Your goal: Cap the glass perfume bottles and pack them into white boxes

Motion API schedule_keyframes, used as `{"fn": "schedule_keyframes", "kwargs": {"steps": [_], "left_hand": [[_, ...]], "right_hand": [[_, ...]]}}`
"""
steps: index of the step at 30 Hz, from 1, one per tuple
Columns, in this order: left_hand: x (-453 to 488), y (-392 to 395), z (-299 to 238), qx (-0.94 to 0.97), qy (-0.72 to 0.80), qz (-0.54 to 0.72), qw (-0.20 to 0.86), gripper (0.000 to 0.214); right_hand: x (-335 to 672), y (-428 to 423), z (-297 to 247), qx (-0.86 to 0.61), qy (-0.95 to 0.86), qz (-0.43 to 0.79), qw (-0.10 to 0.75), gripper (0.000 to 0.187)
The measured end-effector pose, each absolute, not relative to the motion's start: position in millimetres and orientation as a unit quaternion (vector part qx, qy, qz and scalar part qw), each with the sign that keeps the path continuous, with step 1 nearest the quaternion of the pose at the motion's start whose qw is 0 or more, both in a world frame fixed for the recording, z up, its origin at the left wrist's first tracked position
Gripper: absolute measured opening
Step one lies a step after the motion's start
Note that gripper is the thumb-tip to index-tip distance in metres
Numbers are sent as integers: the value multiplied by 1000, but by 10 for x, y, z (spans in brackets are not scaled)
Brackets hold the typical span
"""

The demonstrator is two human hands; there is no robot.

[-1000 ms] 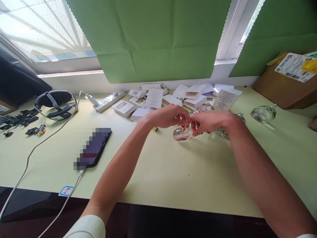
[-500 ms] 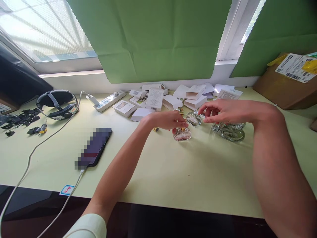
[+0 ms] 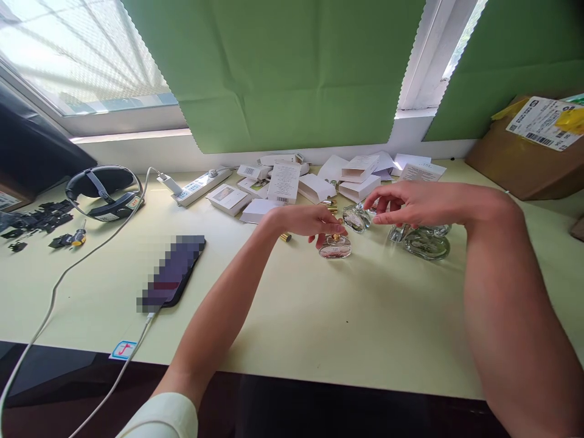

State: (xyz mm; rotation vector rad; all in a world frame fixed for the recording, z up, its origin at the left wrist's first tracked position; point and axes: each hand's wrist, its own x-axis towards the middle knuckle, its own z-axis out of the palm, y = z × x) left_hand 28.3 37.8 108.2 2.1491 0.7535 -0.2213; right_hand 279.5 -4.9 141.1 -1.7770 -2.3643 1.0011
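Note:
My left hand (image 3: 314, 222) reaches over a small perfume bottle (image 3: 336, 248) with pinkish contents and a gold neck, which stands upright on the table. Its fingers are closed around the bottle's top and partly hide it. My right hand (image 3: 406, 202) hovers palm down, fingers bent and apart, with nothing visible in them. Its fingertips are close beside a clear perfume bottle (image 3: 356, 219) that looks tilted; contact cannot be made out. Under my right wrist lies a larger glass bottle (image 3: 427, 243), among other glass pieces partly covered by the hand.
Several white boxes (image 3: 285, 181) lie heaped at the back. A gold cap (image 3: 285, 237) is left of the pink bottle. Farther left are a phone (image 3: 176, 274), a power strip (image 3: 203, 187), a headset (image 3: 107, 193) and cables. A cardboard carton (image 3: 515, 155) stands back right.
The fingers of my left hand have shifted slightly, showing more of the gold neck. My right hand and the bottles stay almost where they were.

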Motion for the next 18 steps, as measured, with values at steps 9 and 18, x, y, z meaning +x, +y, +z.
{"fn": "schedule_keyframes", "kwargs": {"steps": [9, 18], "left_hand": [[268, 393, 1055, 844, 299, -80, 438, 46], [280, 360, 1092, 845, 318, -99, 418, 44]], "right_hand": [[2810, -66, 1421, -566, -761, 317, 21, 52], [2816, -54, 1418, -556, -776, 298, 17, 50]]}}
